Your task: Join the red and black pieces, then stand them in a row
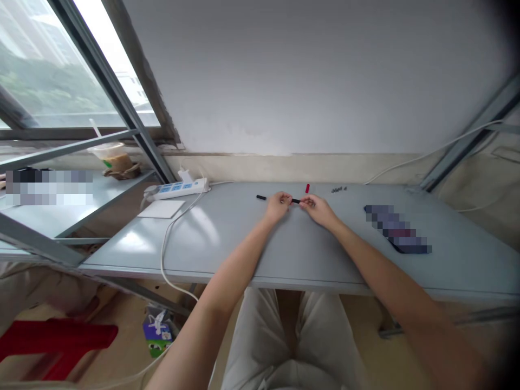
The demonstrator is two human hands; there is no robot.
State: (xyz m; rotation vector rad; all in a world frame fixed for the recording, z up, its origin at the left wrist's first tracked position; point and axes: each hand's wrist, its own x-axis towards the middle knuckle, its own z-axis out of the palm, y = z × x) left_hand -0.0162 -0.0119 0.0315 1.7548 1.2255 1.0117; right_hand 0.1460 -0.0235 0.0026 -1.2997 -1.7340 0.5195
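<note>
My left hand and my right hand meet above the grey table, with a short black stick between them. The fingers of both are closed on its two ends. Left of my left hand lies a small black piece. A small red piece stands or lies just behind my right hand. Several tiny dark parts sit farther right near the back edge.
A white power strip and a white flat square are at the back left, with a cable crossing the table's front edge. A dark, pixelated object lies at right. A drink cup is on the neighbouring desk.
</note>
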